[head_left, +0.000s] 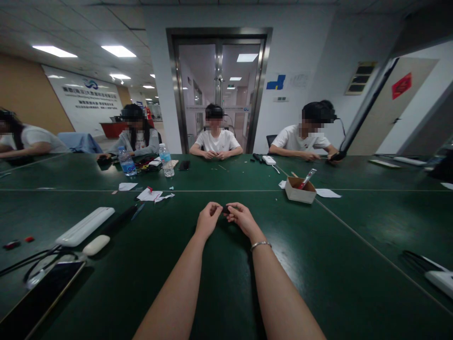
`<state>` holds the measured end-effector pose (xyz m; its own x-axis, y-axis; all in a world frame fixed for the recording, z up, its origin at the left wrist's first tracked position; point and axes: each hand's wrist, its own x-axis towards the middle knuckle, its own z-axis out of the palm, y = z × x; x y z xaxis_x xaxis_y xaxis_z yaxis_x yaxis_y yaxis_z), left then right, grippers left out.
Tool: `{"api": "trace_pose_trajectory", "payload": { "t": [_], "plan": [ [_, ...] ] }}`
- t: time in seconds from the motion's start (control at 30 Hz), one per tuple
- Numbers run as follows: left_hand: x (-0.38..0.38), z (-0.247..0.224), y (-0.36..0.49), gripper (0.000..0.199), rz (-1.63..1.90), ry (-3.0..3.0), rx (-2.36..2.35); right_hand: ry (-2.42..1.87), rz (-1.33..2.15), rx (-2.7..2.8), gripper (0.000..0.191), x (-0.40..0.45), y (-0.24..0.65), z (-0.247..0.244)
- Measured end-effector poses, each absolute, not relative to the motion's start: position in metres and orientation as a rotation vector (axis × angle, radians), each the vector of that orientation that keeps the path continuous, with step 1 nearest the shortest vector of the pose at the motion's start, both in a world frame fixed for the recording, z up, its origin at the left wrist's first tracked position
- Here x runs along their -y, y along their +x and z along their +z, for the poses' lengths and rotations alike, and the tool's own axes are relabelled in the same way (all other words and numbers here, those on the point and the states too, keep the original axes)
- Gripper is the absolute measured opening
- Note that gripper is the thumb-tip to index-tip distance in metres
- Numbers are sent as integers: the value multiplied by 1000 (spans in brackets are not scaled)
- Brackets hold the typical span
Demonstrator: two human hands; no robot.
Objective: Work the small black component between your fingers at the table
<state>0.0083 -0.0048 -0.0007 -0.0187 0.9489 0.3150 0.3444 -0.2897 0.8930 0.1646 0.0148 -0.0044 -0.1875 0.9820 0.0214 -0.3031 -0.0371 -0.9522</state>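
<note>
Your forearms are pointing left of the box, both hands pinching a small dark piece, likely light, best held edgewise.

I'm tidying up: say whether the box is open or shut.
Open: the box has no lid on, and a silver item sticks up past its rim.

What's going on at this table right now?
The person's right hand holds a small dark piece above the green table. The left hand is pinched at its edge; whether it grips too is hard to tell. An open box stands beyond, to the right, and a phone lies at the near left. Co-workers sit across the table.
</note>
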Motion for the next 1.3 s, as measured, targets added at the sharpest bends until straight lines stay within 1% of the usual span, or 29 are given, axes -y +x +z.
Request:
{"api": "trace_pose_trajectory", "payload": {
  "t": [0.13, 0.23, 0.53, 0.7, 0.97, 1.3],
  "plan": [
    [5, 0, 7, 21, 1380, 1731, -1288, -894, 1477, 1096, 35, -16, 165, -5],
    [1, -4, 5, 20, 1379, 1682, -1299, -890, 1436, 1140, 36, -16, 164, -6],
    [-13, -9, 10, 36, 1343, 1318, -1199, -876, 1316, 1252, 37, -17, 161, -4],
    [-18, -11, 10, 42, 1327, 1217, -1241, -823, 1267, 1316, 33, -17, 159, 0],
    [-14, -7, 10, 53, 1279, 1336, -1466, -776, 1299, 1370, 31, -15, 159, 1],
    [2, 7, 9, 52, 1228, 1474, -1671, -736, 1431, 1369, 31, -9, 161, 7]
  ]
}}
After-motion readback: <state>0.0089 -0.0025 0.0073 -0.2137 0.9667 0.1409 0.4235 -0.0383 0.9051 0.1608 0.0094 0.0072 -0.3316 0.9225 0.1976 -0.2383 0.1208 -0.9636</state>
